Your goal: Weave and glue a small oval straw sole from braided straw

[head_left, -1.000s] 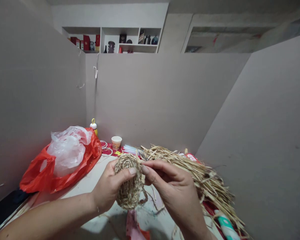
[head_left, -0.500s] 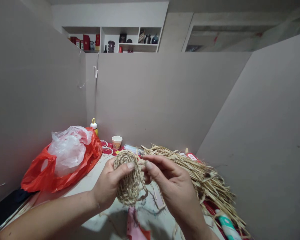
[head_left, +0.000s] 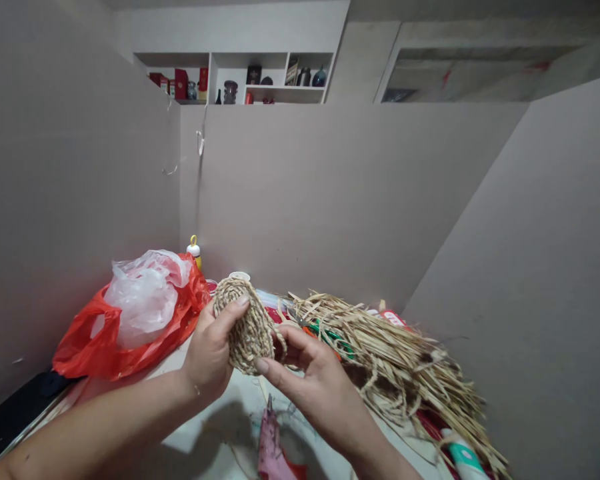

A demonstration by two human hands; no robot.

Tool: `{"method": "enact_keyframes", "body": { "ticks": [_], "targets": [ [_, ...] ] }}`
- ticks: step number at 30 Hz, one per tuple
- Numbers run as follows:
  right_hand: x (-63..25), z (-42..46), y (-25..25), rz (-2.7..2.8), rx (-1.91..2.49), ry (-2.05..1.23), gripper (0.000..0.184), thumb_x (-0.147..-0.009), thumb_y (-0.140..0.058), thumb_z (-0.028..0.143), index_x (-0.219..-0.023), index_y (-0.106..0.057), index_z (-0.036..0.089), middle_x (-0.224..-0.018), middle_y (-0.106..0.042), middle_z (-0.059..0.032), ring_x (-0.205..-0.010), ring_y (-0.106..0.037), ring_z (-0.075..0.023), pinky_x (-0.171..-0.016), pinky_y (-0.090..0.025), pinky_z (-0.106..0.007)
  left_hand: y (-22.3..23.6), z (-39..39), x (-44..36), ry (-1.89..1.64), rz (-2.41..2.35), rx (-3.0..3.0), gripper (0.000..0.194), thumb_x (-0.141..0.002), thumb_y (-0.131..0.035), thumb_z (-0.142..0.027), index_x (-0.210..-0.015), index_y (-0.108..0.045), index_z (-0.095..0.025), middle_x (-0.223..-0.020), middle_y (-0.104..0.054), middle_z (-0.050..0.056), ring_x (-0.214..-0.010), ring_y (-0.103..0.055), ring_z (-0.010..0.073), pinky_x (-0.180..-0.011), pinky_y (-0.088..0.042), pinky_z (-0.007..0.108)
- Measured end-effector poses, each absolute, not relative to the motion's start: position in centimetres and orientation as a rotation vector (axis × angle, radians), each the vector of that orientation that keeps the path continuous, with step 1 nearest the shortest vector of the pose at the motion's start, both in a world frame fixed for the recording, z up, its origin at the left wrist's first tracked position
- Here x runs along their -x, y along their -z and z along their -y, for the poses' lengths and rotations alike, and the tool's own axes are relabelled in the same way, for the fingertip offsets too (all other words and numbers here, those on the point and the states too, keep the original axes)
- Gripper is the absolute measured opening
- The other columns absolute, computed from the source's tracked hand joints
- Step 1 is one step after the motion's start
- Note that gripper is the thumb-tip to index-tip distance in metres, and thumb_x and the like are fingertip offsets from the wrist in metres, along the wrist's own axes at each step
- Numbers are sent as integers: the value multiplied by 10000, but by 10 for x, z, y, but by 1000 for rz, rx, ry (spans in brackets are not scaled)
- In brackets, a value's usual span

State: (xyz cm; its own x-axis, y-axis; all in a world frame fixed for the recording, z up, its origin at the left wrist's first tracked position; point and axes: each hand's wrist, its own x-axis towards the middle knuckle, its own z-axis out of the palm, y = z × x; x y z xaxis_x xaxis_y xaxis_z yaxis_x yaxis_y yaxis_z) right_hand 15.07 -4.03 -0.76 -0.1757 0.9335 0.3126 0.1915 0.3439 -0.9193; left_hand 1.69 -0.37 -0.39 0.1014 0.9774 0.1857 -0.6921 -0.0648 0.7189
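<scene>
My left hand grips an oval coil of twisted straw cord, thumb on its front face and fingers hidden behind. The coil is held up tilted above the table. At its lower right edge is my right hand, with the thumb against the rim and the fingers curled by a loose end of the cord. Below the coil, a pink glue gun with a dark, stained nozzle points away from me on the white tabletop.
A large bundle of dry straw lies on the right, with green-handled scissors beside it. A red plastic bag holding clear plastic stands left. Behind are a paper cup, clear sticks and a partition wall.
The coil has moved left and up, and turned in my left hand. My right hand has shifted from its upper right side to the lower right edge. The view has swung slightly.
</scene>
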Motion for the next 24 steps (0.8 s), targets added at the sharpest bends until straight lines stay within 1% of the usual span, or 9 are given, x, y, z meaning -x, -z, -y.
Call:
{"method": "enact_keyframes", "body": {
  "ticks": [2,4,6,8,12,16,20,22,24],
  "targets": [
    [-151,39,8,1573,1019,-977,45,-772,-652,213,-773,-619,183,-706,-584,25,-666,-532,-131,-635,-427,-262,6,3,-17,-1410,-442,-876,185,-752,-723,-289,-805,-614,-150,-670,-636,-8,-580,-591,123,-544,-480,227],
    [-155,38,7,1540,991,-1018,77,-778,-655,245,-784,-621,177,-685,-575,25,-634,-525,-127,-599,-424,-256,7,3,-16,-1302,-392,-988,187,-797,-679,-314,-789,-617,-138,-717,-653,30,-587,-589,136,-510,-459,238],
    [-162,38,4,1536,975,-1021,98,-790,-654,265,-809,-623,175,-685,-584,20,-622,-540,-129,-585,-436,-254,6,0,-15,-1208,-337,-1084,185,-825,-646,-318,-814,-627,-134,-789,-672,62,-645,-608,159,-533,-461,252],
    [-169,39,0,1575,989,-969,100,-810,-639,276,-800,-611,180,-685,-582,18,-624,-556,-132,-583,-449,-255,3,-4,-12,-1202,-316,-1124,168,-826,-646,-293,-915,-637,-150,-884,-681,65,-769,-625,176,-647,-484,264],
    [-183,43,-8,1710,1111,-763,117,-883,-553,283,-796,-559,205,-715,-566,20,-650,-561,-139,-610,-453,-270,-7,-14,0,-1370,-371,-1168,332,-816,-653,-272,-1138,-597,-218,-1091,-643,49,-987,-585,179,-855,-453,283],
    [-194,47,-13,1831,1243,-597,124,-917,-479,275,-811,-513,222,-695,-515,30,-637,-545,-148,-594,-429,-282,-15,-16,13,-1573,-531,-1526,365,-838,-645,-271,-1195,-572,-256,-1218,-597,45,-1146,-526,206,-973,-409,327],
    [-199,52,-15,1975,1296,-550,90,-903,-459,226,-843,-526,223,-733,-546,12,-660,-539,-157,-583,-417,-278,-18,-10,18,-1604,-735,-2049,334,-855,-624,-243,-1188,-596,-241,-1258,-594,57,-1201,-499,214,-1048,-350,351],
    [-198,54,-14,2070,1308,-503,78,-881,-479,189,-874,-547,226,-767,-580,5,-677,-533,-158,-596,-415,-276,-19,-6,18,-1483,-705,-2248,320,-856,-609,-221,-1176,-608,-214,-1228,-616,74,-1180,-518,215,-1044,-360,362],
    [-196,55,-13,2164,1304,-446,105,-859,-500,145,-877,-562,228,-791,-606,7,-680,-529,-153,-608,-410,-271,-20,-3,17,-1273,-644,-2343,316,-847,-611,-211,-1162,-613,-194,-1176,-642,84,-1123,-556,212,-990,-416,355]
  ]
}}
